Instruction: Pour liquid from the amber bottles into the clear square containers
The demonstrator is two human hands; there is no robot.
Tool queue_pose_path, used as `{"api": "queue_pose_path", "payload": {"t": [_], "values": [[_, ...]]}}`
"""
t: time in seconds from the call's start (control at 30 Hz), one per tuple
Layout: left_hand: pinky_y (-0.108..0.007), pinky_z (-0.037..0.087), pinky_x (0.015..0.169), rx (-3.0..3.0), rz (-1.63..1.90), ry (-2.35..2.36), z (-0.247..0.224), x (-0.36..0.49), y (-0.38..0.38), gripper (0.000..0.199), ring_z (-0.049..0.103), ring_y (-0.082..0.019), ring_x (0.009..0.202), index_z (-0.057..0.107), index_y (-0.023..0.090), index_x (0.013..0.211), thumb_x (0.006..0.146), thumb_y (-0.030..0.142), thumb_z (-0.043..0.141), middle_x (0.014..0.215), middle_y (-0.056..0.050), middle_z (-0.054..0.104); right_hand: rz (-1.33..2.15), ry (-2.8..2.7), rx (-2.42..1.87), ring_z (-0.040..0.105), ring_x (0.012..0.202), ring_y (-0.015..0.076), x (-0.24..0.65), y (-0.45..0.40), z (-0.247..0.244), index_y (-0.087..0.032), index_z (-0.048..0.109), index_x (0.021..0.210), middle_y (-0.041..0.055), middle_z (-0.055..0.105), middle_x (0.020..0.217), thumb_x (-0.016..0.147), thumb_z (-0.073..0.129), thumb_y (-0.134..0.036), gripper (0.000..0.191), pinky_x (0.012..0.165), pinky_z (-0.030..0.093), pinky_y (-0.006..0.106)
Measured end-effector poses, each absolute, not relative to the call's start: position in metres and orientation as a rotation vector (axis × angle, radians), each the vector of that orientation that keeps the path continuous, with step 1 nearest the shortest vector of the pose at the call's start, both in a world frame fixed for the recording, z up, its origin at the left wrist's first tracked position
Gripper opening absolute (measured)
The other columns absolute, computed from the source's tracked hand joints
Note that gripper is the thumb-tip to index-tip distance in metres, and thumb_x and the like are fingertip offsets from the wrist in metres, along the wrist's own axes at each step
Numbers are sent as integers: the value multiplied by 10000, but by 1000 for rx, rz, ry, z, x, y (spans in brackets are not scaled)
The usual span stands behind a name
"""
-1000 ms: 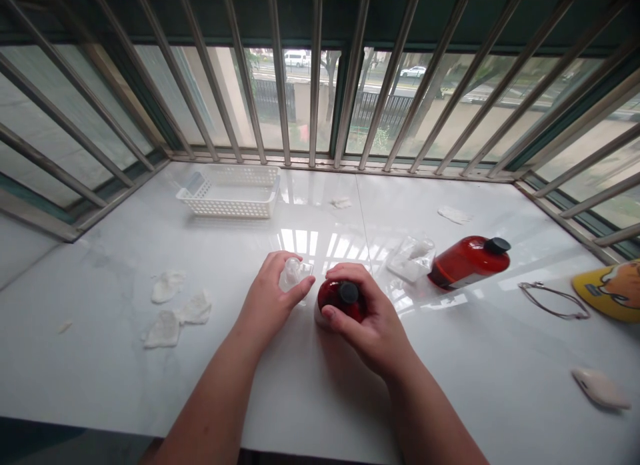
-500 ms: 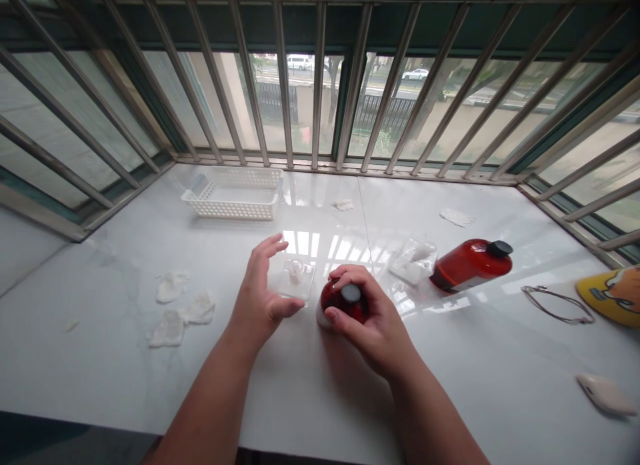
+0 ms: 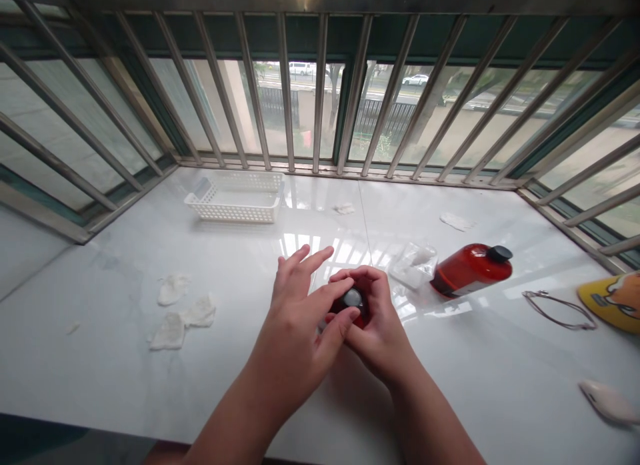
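Note:
A dark red bottle (image 3: 364,313) with a black cap (image 3: 353,298) stands upright on the white tabletop, mostly covered by my fingers. My right hand (image 3: 383,331) is wrapped around its body from the right side. Thumb and forefinger of my left hand (image 3: 300,318) close on the cap from the left, while the other fingers stretch out away from it. My left hand now covers the small clear box. Right of my hands, a second red bottle (image 3: 470,271) with a black cap leans over beside a crumpled clear plastic packet (image 3: 414,265).
A white perforated basket (image 3: 237,215) sits at the back left. Crumpled white tissues (image 3: 170,330) lie to the left. On the right are a thin cord loop (image 3: 560,311), a yellow object (image 3: 613,301) and a pale pink item (image 3: 607,401). Metal bars (image 3: 320,91) line the window side.
My left hand has moved right, from beside the clear box to the bottle's cap, bringing thumb and forefinger onto it. My right hand stays around the bottle. The view has tilted slightly upward.

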State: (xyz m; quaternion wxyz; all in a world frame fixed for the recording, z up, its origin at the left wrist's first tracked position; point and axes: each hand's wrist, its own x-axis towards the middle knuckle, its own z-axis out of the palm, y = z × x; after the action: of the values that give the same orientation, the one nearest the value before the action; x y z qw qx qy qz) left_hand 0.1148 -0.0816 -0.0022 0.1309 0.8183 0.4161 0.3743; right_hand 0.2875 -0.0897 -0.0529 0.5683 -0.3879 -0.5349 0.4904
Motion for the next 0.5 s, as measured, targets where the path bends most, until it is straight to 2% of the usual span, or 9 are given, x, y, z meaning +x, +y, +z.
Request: {"api": "queue_pose_path", "payload": {"t": [0.07, 0.17, 0.23, 0.33, 0.4, 0.5], "values": [[-754, 271, 1362, 2354, 1074, 1218, 0, 117, -82, 302, 354, -381, 1673, 704, 293, 1341, 1063, 187, 655, 1676, -106, 553, 1150, -1255, -916, 738, 1150, 206, 288, -89, -52, -378, 531, 1325, 41, 628, 1385, 940, 896, -265, 542, 942, 688, 383], [-760, 309, 1345, 2266, 1069, 1276, 4, 121, -83, 169, 383, -397, 1657, 684, 256, 1203, 1038, 228, 710, 1618, -132, 606, 1182, -1224, -922, 742, 1102, 204, 288, -89, -53, -367, 548, 1314, 37, 639, 1360, 905, 926, -257, 567, 918, 683, 377], [-769, 306, 1345, 2233, 1073, 1315, 5, 123, -84, 246, 382, -412, 1655, 662, 249, 1224, 1006, 260, 774, 1608, -148, 615, 1179, -1216, -939, 744, 1067, 199, 288, -89, -54, -360, 556, 1305, 33, 654, 1339, 882, 945, -258, 583, 918, 672, 375], [-782, 304, 1343, 2270, 1051, 1288, 5, 124, -85, 435, 345, -410, 1676, 627, 286, 1410, 1005, 241, 780, 1670, -126, 568, 1146, -1233, -963, 744, 1105, 203, 288, -89, -54, -361, 562, 1293, 27, 667, 1329, 873, 952, -259, 582, 943, 664, 371], [-786, 338, 1325, 2292, 1048, 1247, 4, 125, -85, 376, 360, -409, 1666, 656, 312, 1389, 1032, 224, 733, 1669, -102, 573, 1137, -1250, -960, 740, 1152, 212, 289, -90, -53, -365, 570, 1291, 28, 665, 1347, 852, 967, -241, 605, 933, 671, 359], [-742, 437, 1283, 2263, 1100, 1225, 3, 129, -85, 214, 454, -403, 1601, 702, 292, 1236, 1038, 209, 710, 1556, -111, 655, 1142, -1260, -951, 741, 1154, 209, 289, -90, -51, -375, 579, 1294, 21, 662, 1347, 832, 977, -211, 632, 921, 678, 350]]}}
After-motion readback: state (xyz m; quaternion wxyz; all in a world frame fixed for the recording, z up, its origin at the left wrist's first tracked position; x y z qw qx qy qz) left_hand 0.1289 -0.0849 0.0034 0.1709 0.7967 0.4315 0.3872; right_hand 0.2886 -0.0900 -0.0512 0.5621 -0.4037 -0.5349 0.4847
